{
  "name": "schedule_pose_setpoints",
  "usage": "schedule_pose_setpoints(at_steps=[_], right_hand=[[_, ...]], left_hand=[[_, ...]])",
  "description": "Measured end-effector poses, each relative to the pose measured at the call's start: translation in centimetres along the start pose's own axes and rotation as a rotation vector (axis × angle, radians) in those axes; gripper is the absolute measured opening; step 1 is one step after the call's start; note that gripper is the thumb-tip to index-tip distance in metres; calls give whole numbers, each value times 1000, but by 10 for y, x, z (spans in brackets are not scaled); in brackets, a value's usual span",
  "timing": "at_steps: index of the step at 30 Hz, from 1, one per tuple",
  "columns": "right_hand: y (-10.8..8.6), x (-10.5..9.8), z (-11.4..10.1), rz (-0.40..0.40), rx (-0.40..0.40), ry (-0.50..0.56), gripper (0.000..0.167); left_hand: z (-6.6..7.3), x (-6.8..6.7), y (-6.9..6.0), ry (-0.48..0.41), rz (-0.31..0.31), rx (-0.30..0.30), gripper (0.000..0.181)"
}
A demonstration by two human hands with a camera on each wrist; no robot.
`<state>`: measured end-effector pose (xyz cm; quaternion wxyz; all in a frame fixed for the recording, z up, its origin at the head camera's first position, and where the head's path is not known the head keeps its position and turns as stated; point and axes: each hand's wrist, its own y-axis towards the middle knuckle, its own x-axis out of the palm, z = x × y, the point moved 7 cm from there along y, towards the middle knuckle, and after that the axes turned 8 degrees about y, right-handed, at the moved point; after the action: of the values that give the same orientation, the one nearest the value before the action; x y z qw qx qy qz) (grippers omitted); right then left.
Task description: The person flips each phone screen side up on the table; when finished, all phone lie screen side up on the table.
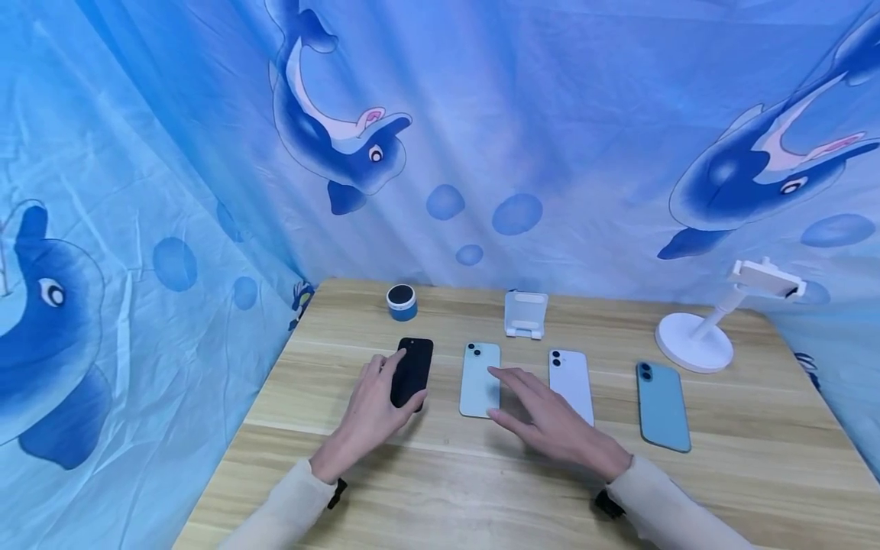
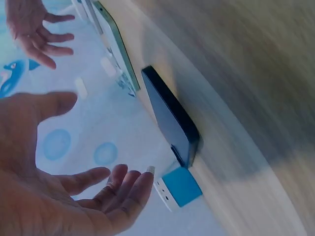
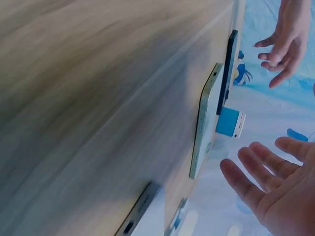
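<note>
My left hand [image 1: 374, 401] hovers over a black phone [image 1: 417, 370], thumb and fingers spread to either side of it. In the left wrist view a gap shows between that hand [image 2: 64, 196] and the black phone [image 2: 170, 120]. My right hand [image 1: 550, 416] is held above the table between a pale green phone [image 1: 479, 386] and a white phone [image 1: 572, 378], fingertips near the pale green one's right edge. Its fingers are spread and hold nothing in the right wrist view. Farther right lies a teal phone [image 1: 663, 409]. All these phones lie camera side up.
At the back stand a small blue and white round speaker [image 1: 402, 303] and a white folding phone stand [image 1: 525, 313]. A white stand with a round base [image 1: 693, 344] is at the back right. Blue dolphin-print curtains [image 1: 591, 137] hang behind the wooden table [image 1: 440, 489].
</note>
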<state>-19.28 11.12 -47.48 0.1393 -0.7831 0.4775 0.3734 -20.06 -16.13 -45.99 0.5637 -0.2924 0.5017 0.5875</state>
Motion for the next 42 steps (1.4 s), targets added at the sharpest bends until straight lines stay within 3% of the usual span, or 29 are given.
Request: schedule_pose_setpoints(at_steps=[7, 15, 24, 33, 42], right_hand=[[19, 13, -4, -45, 39, 165, 68], [47, 31, -8, -70, 48, 364, 65], [79, 49, -12, -60, 85, 567, 62], [107, 64, -9, -11, 249, 561, 60], [123, 81, -3, -27, 334, 562, 58]], left_hand=[[-21, 7, 6, -31, -124, -135, 90], [-38, 19, 14, -160, -177, -179, 93], [-50, 25, 23, -191, -254, -251, 89], [-55, 31, 28, -196, -282, -282, 85], [-55, 34, 32, -213, -308, -279, 83]])
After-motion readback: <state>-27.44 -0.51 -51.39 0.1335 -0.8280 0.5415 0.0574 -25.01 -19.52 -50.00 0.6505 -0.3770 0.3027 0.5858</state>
